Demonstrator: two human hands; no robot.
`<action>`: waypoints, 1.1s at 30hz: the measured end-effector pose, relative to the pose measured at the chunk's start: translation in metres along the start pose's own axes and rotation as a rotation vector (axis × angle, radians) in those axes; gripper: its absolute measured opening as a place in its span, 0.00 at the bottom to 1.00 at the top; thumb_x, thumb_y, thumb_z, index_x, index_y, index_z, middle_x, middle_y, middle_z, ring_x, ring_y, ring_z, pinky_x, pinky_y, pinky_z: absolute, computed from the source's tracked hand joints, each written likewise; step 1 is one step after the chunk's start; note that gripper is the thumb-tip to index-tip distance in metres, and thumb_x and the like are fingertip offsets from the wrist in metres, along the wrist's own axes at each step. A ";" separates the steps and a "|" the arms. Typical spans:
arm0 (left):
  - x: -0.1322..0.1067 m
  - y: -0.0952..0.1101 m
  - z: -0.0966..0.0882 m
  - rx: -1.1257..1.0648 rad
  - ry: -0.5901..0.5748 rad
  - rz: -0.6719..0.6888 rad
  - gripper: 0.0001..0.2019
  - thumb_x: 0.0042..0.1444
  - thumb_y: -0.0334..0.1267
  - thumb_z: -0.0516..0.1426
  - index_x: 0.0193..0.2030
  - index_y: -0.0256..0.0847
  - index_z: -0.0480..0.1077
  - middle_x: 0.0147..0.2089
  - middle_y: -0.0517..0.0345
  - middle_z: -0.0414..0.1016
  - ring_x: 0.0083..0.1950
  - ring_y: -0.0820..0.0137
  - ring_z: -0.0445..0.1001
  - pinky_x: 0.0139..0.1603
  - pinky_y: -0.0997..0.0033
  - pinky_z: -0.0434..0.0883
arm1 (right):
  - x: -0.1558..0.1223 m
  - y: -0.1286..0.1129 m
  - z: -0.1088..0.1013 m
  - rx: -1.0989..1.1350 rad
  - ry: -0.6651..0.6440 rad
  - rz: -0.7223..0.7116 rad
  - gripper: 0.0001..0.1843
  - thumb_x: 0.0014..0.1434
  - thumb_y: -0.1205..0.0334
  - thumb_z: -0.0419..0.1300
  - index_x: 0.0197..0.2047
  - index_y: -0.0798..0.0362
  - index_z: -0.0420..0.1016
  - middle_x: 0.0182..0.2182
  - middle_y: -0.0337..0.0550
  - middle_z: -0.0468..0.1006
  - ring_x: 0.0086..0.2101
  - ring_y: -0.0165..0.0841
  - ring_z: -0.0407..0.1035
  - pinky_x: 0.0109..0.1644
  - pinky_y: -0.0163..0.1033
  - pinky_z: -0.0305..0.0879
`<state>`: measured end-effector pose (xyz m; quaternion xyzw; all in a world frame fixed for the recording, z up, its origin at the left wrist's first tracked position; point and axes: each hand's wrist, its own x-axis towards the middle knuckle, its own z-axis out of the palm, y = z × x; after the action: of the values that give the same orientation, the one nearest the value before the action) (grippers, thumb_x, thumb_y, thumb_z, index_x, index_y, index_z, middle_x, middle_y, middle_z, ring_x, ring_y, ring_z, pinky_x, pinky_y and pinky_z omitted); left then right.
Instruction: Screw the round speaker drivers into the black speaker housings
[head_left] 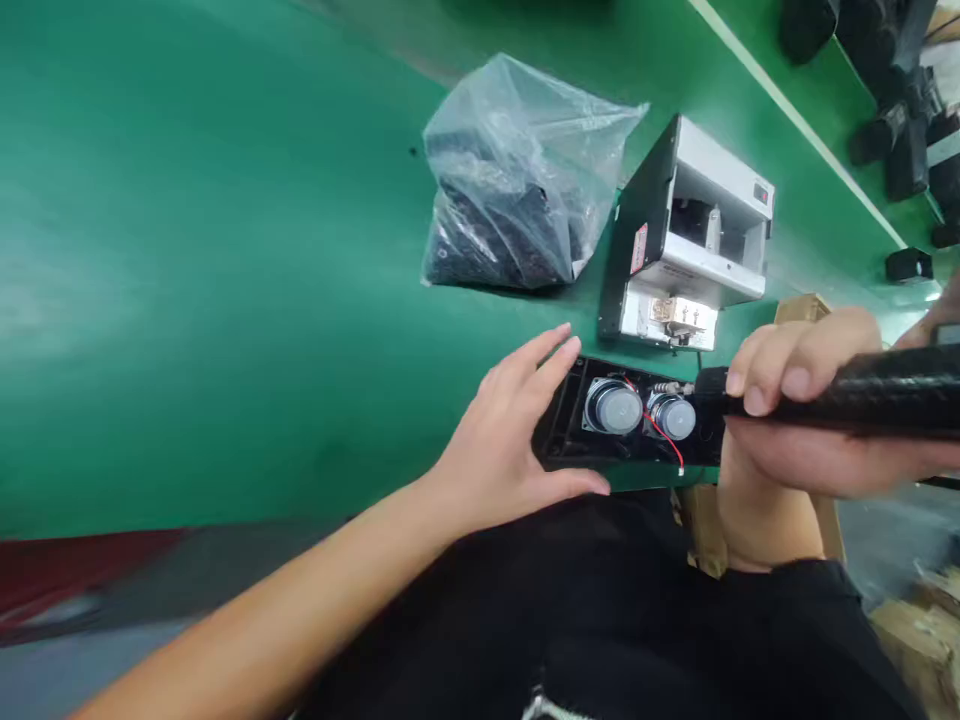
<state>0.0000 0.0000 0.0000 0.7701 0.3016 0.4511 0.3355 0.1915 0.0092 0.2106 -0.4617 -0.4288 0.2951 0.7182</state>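
**Open speaker housing braced at the table edge, seen from the head camera**

A green table [187, 250] is filling most of the view. On it, well back from the edge, a clear plastic bag [517, 170] is slumping over the dark parts it contains. Just beside it a grey-and-white machine [705, 230] is standing with its open face turned toward the person.

The black housing [570, 430] is lying at the near edge, open side up, within reach of both hands. The left hand [510, 450] is spread flat, fingers released, and is pressing against the housing's left end, apparently to stop it sliding. The right hand [795, 420] is clenching a black tool [862, 400], holding it level with its tip at the housing's right end.

Inside, two round drivers [615, 408] are sitting side by side, and a red wire [664, 435] is trailing toward the near wall.
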 end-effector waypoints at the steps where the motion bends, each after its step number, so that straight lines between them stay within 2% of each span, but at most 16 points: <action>1: 0.002 0.005 -0.005 0.038 0.033 -0.002 0.53 0.75 0.76 0.64 0.93 0.48 0.58 0.87 0.27 0.70 0.85 0.34 0.75 0.81 0.30 0.77 | -0.005 -0.003 0.001 -0.017 -0.002 0.001 0.21 0.61 0.27 0.79 0.44 0.31 0.95 0.20 0.24 0.81 0.15 0.26 0.69 0.20 0.34 0.75; 4: 0.011 0.021 -0.016 0.111 0.078 0.023 0.32 0.80 0.57 0.69 0.84 0.53 0.72 0.79 0.40 0.81 0.79 0.44 0.81 0.79 0.38 0.77 | -0.017 -0.011 0.001 -0.051 -0.029 0.011 0.23 0.66 0.26 0.75 0.42 0.36 0.94 0.20 0.25 0.79 0.14 0.27 0.69 0.20 0.37 0.75; 6: 0.018 0.031 -0.020 0.134 0.057 0.073 0.21 0.80 0.46 0.70 0.75 0.53 0.78 0.73 0.46 0.88 0.75 0.48 0.84 0.74 0.42 0.79 | -0.024 -0.016 0.000 -0.060 -0.064 0.022 0.27 0.69 0.25 0.72 0.41 0.40 0.94 0.19 0.27 0.78 0.15 0.28 0.69 0.20 0.40 0.75; 8: 0.025 0.037 -0.022 0.097 0.017 0.116 0.14 0.79 0.42 0.70 0.68 0.52 0.82 0.68 0.49 0.90 0.72 0.50 0.86 0.70 0.44 0.80 | -0.029 -0.019 -0.002 -0.065 -0.104 0.041 0.30 0.72 0.25 0.68 0.42 0.42 0.94 0.20 0.30 0.78 0.15 0.30 0.70 0.20 0.43 0.74; 11: 0.030 0.043 -0.022 0.007 -0.002 0.125 0.05 0.81 0.38 0.68 0.58 0.51 0.85 0.62 0.54 0.93 0.69 0.54 0.88 0.68 0.48 0.80 | -0.035 -0.022 -0.005 -0.035 -0.135 0.033 0.25 0.76 0.28 0.66 0.51 0.37 0.93 0.22 0.29 0.81 0.16 0.31 0.70 0.21 0.43 0.74; 15: 0.031 0.047 -0.023 -0.049 -0.010 0.106 0.05 0.82 0.35 0.66 0.52 0.49 0.86 0.54 0.58 0.94 0.65 0.57 0.88 0.66 0.50 0.78 | -0.040 -0.021 -0.010 0.005 -0.169 0.028 0.21 0.80 0.33 0.64 0.62 0.31 0.89 0.26 0.28 0.84 0.18 0.30 0.74 0.24 0.42 0.79; 21: 0.036 0.057 -0.028 0.084 -0.046 0.130 0.10 0.83 0.36 0.64 0.45 0.47 0.84 0.46 0.62 0.93 0.61 0.57 0.89 0.63 0.51 0.74 | -0.051 -0.017 -0.005 -0.025 -0.201 0.003 0.23 0.83 0.34 0.58 0.65 0.34 0.89 0.26 0.30 0.80 0.20 0.31 0.74 0.26 0.42 0.80; 25: 0.040 0.062 -0.030 0.215 -0.076 0.169 0.14 0.85 0.36 0.61 0.43 0.45 0.82 0.44 0.63 0.93 0.59 0.60 0.89 0.65 0.52 0.71 | -0.060 -0.009 -0.003 -0.022 -0.142 -0.045 0.23 0.84 0.37 0.57 0.67 0.34 0.88 0.25 0.30 0.81 0.19 0.34 0.75 0.25 0.45 0.80; 29: 0.038 0.059 -0.031 0.235 -0.073 0.180 0.14 0.85 0.35 0.61 0.42 0.46 0.82 0.44 0.64 0.92 0.57 0.62 0.89 0.67 0.53 0.69 | -0.059 -0.003 -0.004 -0.015 -0.105 -0.066 0.20 0.83 0.38 0.61 0.64 0.33 0.90 0.24 0.28 0.82 0.18 0.32 0.73 0.24 0.43 0.79; 33: 0.036 0.058 -0.030 0.251 -0.062 0.177 0.11 0.82 0.34 0.64 0.43 0.46 0.82 0.44 0.64 0.92 0.57 0.62 0.89 0.68 0.53 0.69 | -0.057 -0.004 -0.002 -0.027 -0.028 -0.046 0.19 0.82 0.37 0.62 0.60 0.32 0.92 0.22 0.28 0.79 0.16 0.31 0.70 0.22 0.41 0.76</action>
<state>-0.0027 0.0000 0.0746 0.8431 0.2762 0.4135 0.2049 0.1674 -0.0400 0.1941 -0.4570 -0.4531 0.2790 0.7127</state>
